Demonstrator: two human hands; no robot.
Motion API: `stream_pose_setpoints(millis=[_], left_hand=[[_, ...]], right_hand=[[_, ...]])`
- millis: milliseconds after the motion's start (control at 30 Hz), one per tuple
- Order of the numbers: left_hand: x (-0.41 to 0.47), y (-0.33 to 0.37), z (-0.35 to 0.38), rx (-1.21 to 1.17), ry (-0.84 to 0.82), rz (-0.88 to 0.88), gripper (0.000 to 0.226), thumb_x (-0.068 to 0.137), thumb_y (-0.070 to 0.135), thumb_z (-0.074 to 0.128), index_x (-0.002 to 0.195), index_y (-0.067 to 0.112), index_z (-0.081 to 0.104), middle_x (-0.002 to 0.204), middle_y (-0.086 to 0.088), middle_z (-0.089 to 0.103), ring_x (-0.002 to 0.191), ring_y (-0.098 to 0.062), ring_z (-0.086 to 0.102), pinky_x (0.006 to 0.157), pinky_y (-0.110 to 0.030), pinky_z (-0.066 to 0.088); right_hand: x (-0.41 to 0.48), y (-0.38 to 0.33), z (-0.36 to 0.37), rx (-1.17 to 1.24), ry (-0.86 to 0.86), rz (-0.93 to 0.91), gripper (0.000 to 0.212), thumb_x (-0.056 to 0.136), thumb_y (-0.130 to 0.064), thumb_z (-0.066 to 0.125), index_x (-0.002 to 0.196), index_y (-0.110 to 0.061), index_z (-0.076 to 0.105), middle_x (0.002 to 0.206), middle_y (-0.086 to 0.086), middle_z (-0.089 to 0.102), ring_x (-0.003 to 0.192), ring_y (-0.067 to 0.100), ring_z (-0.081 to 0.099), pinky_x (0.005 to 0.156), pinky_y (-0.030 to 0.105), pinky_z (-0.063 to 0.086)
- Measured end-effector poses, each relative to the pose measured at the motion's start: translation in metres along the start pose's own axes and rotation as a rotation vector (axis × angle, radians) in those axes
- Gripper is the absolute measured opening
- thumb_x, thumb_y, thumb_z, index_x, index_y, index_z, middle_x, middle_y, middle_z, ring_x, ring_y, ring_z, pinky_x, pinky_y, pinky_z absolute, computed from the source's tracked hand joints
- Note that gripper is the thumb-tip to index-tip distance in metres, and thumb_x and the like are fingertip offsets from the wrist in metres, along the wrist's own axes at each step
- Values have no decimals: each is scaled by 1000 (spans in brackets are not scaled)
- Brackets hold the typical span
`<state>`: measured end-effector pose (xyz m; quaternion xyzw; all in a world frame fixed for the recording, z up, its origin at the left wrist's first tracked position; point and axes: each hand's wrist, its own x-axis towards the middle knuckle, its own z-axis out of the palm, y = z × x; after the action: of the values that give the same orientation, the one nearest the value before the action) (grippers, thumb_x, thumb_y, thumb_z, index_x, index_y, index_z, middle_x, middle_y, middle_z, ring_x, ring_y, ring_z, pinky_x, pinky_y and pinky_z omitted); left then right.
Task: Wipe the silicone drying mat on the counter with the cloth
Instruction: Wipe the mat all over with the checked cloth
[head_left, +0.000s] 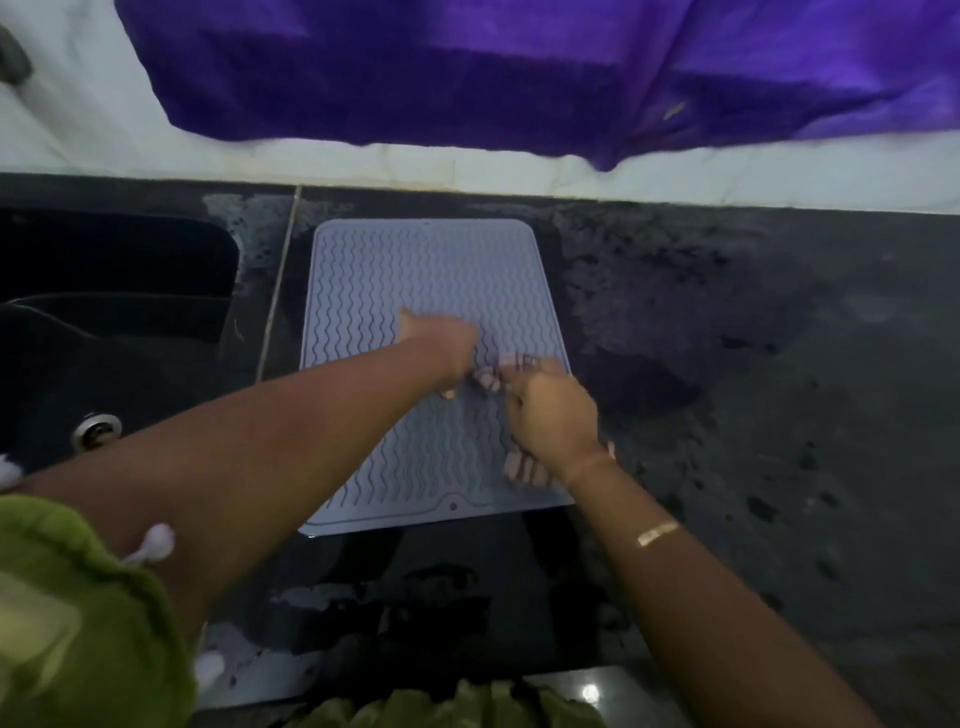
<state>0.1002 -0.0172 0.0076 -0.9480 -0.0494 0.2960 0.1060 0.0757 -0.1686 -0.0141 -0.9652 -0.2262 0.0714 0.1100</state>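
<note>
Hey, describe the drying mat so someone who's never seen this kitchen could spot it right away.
Start at the dark counter, just right of the black sink. Lying flat there is the drying mat, a pale grey-blue rectangle with rounded corners. Its wavy ridges set it apart from the purple fabric hanging above.

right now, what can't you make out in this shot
Head view:
cloth: mostly hidden under the right hand, its pattern motion-blurred.
left hand: fingers blurred; gripping or pressing the mat, cannot tell.
sink: dark, cut off by the left edge.
purple fabric: cut off by the top edge.
</note>
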Motion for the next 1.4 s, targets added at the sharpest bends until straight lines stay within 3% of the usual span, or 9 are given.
stream_pose_setpoints(millis=[100, 367, 567, 700, 767, 867, 933, 1033, 1400], left_hand=[[-4, 3, 11, -86, 55, -29, 54, 86, 27, 70, 133, 13, 47, 139, -6, 48, 130, -27, 43, 105, -45, 34], [2, -5, 16, -150, -78, 40, 84, 92, 38, 59, 153, 19, 6, 160, 1, 11, 145, -27, 18, 113, -57, 14], [3, -12, 28, -188, -132, 144, 83, 99, 27, 47, 150, 14, -17, 158, -2, -21, 148, -26, 1, 118, -51, 14], [-3, -13, 26, -186, -120, 162, 82, 99, 27, 49, 151, 11, -12, 160, -6, -15, 148, -26, 1, 120, -44, 12], [-4, -12, 16, -229, -109, 178, 69, 97, 21, 50, 153, 10, 13, 160, -9, 10, 143, -24, 24, 115, -33, 25], [-3, -8, -3, -260, -72, 160, 51, 89, 25, 63, 136, 9, 49, 138, -10, 49, 116, -23, 52, 93, -29, 44], [-3, 0, -8, -185, -30, 64, 88, 76, 44, 76, 146, 14, 32, 146, -10, 38, 130, -28, 43, 106, -40, 40], [2, 10, -9, -53, -7, -52, 128, 64, 52, 82, 153, 17, -2, 159, -12, 3, 144, -37, 17, 115, -51, 24], [24, 11, -24, 49, -176, 73, 134, 65, 54, 79, 151, 15, -18, 159, -2, -20, 146, -38, 2, 115, -56, 6]], right_hand=[[22, -3, -1, 18, -32, 50, 33, 94, -21, 45, 125, -20, 58, 123, 17, 49, 104, 36, 57, 81, 37, 49], [-55, 17, -19, 192, -395, -209, 32, 91, -13, 57, 121, -21, 65, 110, -13, 55, 98, 5, 50, 72, 8, 31], [-62, 36, -38, 208, -605, -39, 37, 82, -15, 62, 113, -33, 69, 117, -8, 65, 105, 13, 59, 94, 26, 49], [-54, 44, -51, 466, -533, 63, 29, 82, -12, 63, 107, -24, 72, 117, -6, 68, 108, 12, 62, 99, 27, 48], [-45, 46, -56, 750, -382, 118, 27, 85, -7, 62, 109, -14, 71, 116, -5, 68, 105, 8, 63, 97, 24, 49], [-22, 44, -66, 1089, -144, 295, 19, 88, -2, 57, 96, -14, 69, 87, -1, 72, 70, 7, 68, 65, 19, 57], [1, 43, -69, 1370, -121, 422, 21, 92, 0, 49, 84, -10, 65, 62, 4, 69, 48, 13, 64, 47, 20, 53], [45, 42, -67, 1706, -170, 580, 24, 94, -4, 40, 79, -10, 57, 52, 4, 62, 44, 15, 58, 48, 20, 50], [186, 16, -70, 1630, -254, 441, 20, 94, -17, 50, 87, -4, 64, 71, 10, 68, 62, 20, 64, 64, 31, 53]])
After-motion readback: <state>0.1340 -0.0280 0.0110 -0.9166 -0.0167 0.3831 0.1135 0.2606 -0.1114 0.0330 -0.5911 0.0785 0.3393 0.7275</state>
